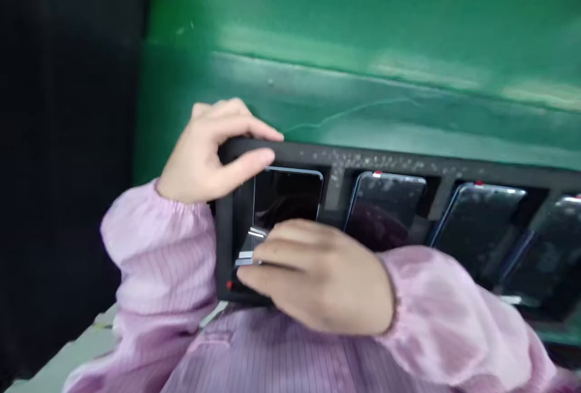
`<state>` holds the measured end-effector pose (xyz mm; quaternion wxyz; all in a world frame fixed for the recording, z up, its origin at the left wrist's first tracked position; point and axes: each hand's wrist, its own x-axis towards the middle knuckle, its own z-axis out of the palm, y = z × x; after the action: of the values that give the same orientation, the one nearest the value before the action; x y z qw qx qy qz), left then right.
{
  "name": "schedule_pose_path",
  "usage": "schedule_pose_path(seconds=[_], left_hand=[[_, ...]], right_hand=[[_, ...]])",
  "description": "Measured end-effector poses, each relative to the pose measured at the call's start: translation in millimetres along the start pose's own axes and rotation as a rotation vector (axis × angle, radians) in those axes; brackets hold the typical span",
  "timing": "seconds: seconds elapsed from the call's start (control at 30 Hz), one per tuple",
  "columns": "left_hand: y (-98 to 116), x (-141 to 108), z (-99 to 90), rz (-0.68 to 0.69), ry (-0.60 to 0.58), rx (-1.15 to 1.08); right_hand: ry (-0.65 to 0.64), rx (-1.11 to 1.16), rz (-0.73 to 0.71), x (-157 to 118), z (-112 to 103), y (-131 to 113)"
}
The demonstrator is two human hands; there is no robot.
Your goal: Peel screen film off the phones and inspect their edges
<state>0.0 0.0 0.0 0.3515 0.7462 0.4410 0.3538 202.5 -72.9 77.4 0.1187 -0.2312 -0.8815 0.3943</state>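
A black foam tray [336,193] holds several phone-like glass panels in separate slots. My left hand [218,151] grips the tray's upper left corner, with its thumb on the rim's top and its fingers over the far edge. In the leftmost slot lies a dark panel [285,196]. Over that panel's lower part is my right hand [318,272], blurred, its fingers bent together near some thin silvery strips [246,255]. What the right fingertips hold, if anything, is too blurred to tell. Farther right sit a second panel [385,205] and a third panel [483,217], each with a red mark at its top edge.
A green surface [354,5] with a raised ridge runs behind the tray. On the left is a dark area [68,138]. A red dot marks the tray's lower left corner. The tray's near side lies close to my body.
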Motion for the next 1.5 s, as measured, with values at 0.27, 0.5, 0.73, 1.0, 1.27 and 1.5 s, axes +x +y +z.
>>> schedule_pose_path(seconds=[0.27, 0.5, 0.73, 1.0, 1.27, 1.5], left_hand=[[-4, -3, 3.3, -0.103, -0.030, 0.095], [6, -8, -6.4, -0.247, -0.188, -0.049], [2, -9, -21.5, -0.274, -0.429, -0.092], [10, -6, -7.3, -0.317, -0.402, 0.187], [15, -3, -8.7, -0.329, -0.445, 0.262], [11, -3, -6.3, -0.302, -0.419, 0.205]], right_hand=[[0.218, -0.135, 0.261, -19, -12, 49], [0.247, -0.092, 0.271, -20, -14, 61], [0.413, 0.622, 0.499, -1, 9, 53], [0.566, 0.980, 0.711, 8, 12, 54], [0.580, 0.961, 0.697, 6, 11, 57], [0.531, 0.925, 0.697, 6, -1, 58]])
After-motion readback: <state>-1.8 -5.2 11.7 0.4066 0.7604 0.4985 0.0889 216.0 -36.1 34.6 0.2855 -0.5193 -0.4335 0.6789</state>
